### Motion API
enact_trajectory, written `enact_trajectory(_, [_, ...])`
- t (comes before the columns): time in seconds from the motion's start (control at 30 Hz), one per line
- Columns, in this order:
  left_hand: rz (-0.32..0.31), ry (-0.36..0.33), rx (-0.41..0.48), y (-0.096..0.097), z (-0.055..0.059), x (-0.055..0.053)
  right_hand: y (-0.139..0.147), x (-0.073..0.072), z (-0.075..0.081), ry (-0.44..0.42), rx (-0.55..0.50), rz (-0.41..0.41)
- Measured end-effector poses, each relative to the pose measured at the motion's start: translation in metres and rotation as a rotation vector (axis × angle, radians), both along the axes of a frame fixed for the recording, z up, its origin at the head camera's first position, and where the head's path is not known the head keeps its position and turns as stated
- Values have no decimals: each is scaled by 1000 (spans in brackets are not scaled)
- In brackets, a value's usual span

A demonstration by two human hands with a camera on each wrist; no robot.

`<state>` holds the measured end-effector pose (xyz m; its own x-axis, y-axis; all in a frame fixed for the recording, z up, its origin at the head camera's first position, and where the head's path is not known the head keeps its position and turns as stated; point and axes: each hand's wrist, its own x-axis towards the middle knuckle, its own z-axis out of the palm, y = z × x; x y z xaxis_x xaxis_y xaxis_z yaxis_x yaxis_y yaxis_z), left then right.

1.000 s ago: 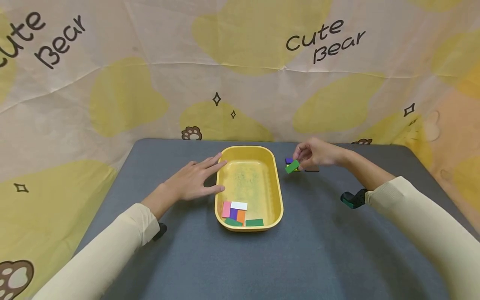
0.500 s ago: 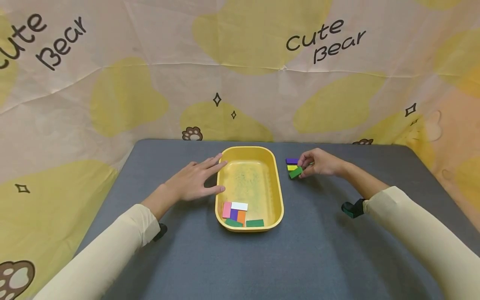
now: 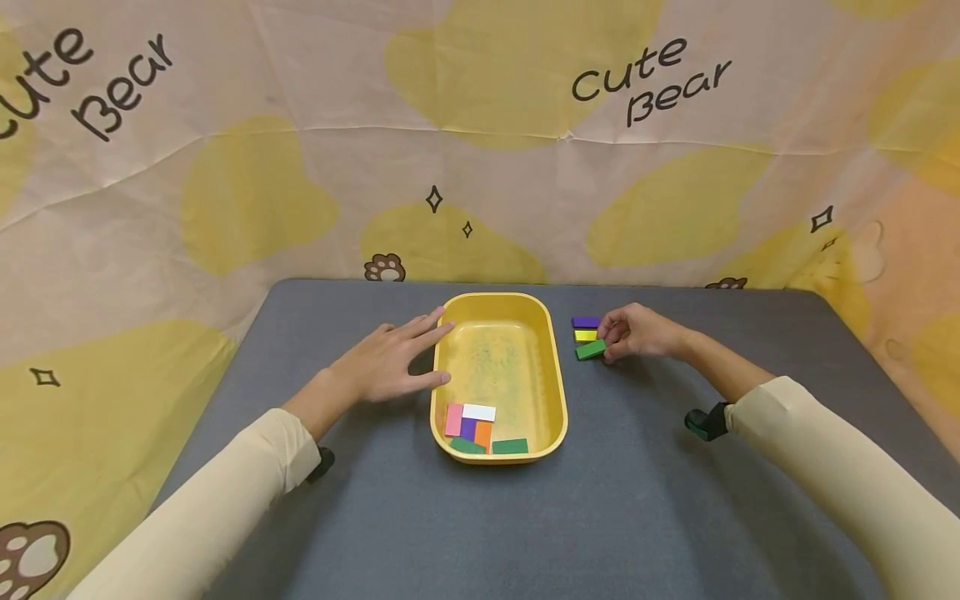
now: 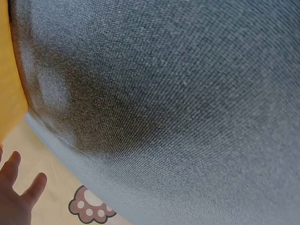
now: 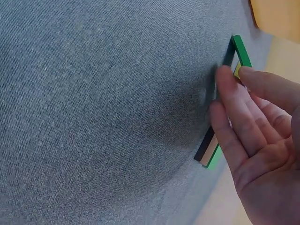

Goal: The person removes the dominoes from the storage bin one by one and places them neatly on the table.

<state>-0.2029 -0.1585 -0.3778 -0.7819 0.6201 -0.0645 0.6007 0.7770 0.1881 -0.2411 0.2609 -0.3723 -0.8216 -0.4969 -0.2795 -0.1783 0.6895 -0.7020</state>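
My right hand (image 3: 637,332) pinches one end of a green block (image 3: 591,350) between thumb and fingertips. The block sits slightly slanted, just in front of a yellow block (image 3: 586,336), and behind that lies a purple block (image 3: 585,322). In the right wrist view a black block (image 5: 204,145) and other blocks show partly behind the fingers. My left hand (image 3: 393,354) spreads its fingers over the left rim of a yellow tray (image 3: 557,367). Several blocks lie in the tray's near end, among them a white block (image 3: 478,412) and a pink block (image 3: 453,419).
The tray stands mid-table on a grey cloth-like tabletop (image 3: 480,533). A patterned curtain (image 3: 480,167) hangs behind the table's far edge. Dark wrist devices sit beneath both sleeves.
My right hand has come nearer to me with the green block and lowered it in front of the yellow block. The purple and yellow blocks show more. The left hand stays put.
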Motion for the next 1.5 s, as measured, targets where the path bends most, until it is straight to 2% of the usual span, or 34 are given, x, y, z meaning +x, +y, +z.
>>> enact_trajectory(0.53, [-1,-5,6,0,0,-1,4,1,-4,40,48,-1])
enact_trajectory(1.5, [-14,10,11,-1,-1,-1,4,5,-1,11,52,6])
